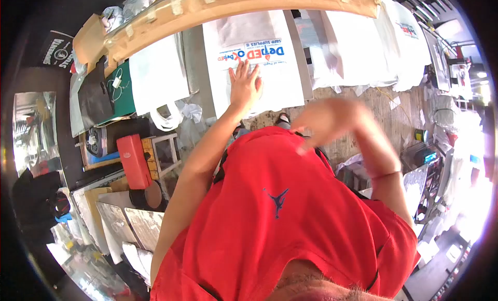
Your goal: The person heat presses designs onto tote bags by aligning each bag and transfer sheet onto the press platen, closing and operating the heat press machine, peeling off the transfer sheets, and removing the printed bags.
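Note:
My left hand (245,88) lies flat with its fingers apart on a white printed piece (275,85), which looks like a bag or fabric panel. Blue and red lettering on it, including "DepED" and "SBFP SUPPLIES", appears upside down from here. Under the white piece, a grey board (206,67) shows along the sides. My right hand (332,119) is raised in front of my red shirt, off the white piece. Motion smears its fingers, so its grip and any contents cannot be made out.
A long cardboard piece (244,5) with tape strips runs across the far side. More white pieces lie to the left (158,75) and right (358,49). A red box (134,161) stands at lower left beside a wooden frame. Plastic scraps (192,112) lie near the wooden floor (363,140).

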Available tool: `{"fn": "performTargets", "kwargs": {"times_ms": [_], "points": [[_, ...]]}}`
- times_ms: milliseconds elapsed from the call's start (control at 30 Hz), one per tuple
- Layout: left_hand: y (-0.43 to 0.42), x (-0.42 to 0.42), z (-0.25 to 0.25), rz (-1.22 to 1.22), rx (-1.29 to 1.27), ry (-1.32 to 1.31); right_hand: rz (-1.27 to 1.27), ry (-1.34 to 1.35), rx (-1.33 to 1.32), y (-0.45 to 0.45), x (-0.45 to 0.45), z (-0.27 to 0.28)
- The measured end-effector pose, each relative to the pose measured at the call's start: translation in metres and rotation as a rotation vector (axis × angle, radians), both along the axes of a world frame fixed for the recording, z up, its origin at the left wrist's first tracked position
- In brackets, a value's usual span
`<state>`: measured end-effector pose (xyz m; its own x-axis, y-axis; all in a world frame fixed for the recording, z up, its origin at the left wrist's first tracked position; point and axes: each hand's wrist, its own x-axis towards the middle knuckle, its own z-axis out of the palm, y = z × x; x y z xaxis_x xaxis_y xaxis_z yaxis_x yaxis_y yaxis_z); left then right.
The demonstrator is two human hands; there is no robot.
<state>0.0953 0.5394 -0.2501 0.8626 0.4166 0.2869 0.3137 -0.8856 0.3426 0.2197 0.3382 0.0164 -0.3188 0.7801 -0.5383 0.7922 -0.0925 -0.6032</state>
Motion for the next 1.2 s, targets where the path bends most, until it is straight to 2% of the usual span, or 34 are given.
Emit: {"fn": "performTargets", "kwargs": {"times_ms": [33,67,100,133,167,200,300,400,567,600,700,767,800,833,900,967,1033,1067,1100,1167,1200], "points": [[0.001,0.001,0.000,0.012,0.006,-0.004,-0.034,0.150,0.312,-0.007,0.008,0.072],[0.002,0.001,0.000,0.013,-0.026,0.027,-0.115,0.247,0.742,-0.020,0.015,0.125],[0.002,0.003,0.002,0.015,-0.058,0.056,-0.714,0.404,1.349,-0.025,-0.013,0.130],[0.002,0.005,0.006,0.021,-0.048,0.040,-0.693,0.208,1.576,-0.021,-0.017,0.154],[0.003,0.008,0.013,0.029,-0.037,0.038,-0.532,-0.003,1.603,-0.012,-0.010,0.182],[0.006,0.012,0.024,0.025,-0.084,0.114,-0.387,-0.119,1.518,0.001,-0.008,0.201],[0.006,0.024,0.042,0.034,-0.138,0.240,-0.165,-0.246,1.162,0.044,-0.008,0.234],[0.002,0.032,0.048,0.085,-0.134,0.267,-0.108,-0.287,1.007,0.067,-0.008,0.243],[0.016,0.040,0.037,0.085,-0.178,0.337,-0.086,-0.284,0.937,0.071,-0.010,0.246],[0.017,0.038,0.033,0.078,-0.123,0.306,-0.085,-0.275,0.931,0.073,-0.011,0.246],[-0.020,0.011,0.087,0.072,-0.097,0.278,-0.085,-0.244,0.910,0.074,-0.009,0.244],[-0.032,-0.012,0.088,-0.429,-0.496,0.264,-0.101,-0.208,0.914,0.073,-0.005,0.239],[-0.061,-0.042,0.156,-0.398,-1.000,0.236,-0.115,-0.174,0.914,0.073,-0.004,0.233],[-0.064,-0.058,0.188,-0.659,-1.080,0.229,-0.133,-0.130,0.908,0.072,-0.005,0.224],[-0.067,-0.083,0.229,-1.034,-1.237,-0.016,-0.189,0.025,0.872,0.075,-0.008,0.180],[-0.050,-0.093,0.264,-1.199,-1.165,-0.135,-0.077,0.037,1.317,0.087,0.000,0.084],[-0.017,-0.098,0.294,-1.079,-1.192,-0.133,-0.279,0.036,1.022,0.079,-0.018,0.020],[-0.005,-0.096,0.300,-0.975,-1.226,-0.119,-0.335,0.062,0.973,0.076,-0.019,-0.006],[0.006,-0.082,0.291,-0.736,-0.955,-0.160,-0.390,0.090,0.922,0.076,-0.018,-0.033],[0.015,-0.036,0.252,-0.493,-0.386,-0.250,-0.513,0.147,1.070,0.085,-0.019,-0.095],[0.014,-0.026,0.211,-0.465,-0.324,-0.197,-0.542,0.122,0.969,0.080,-0.017,-0.110]]}}
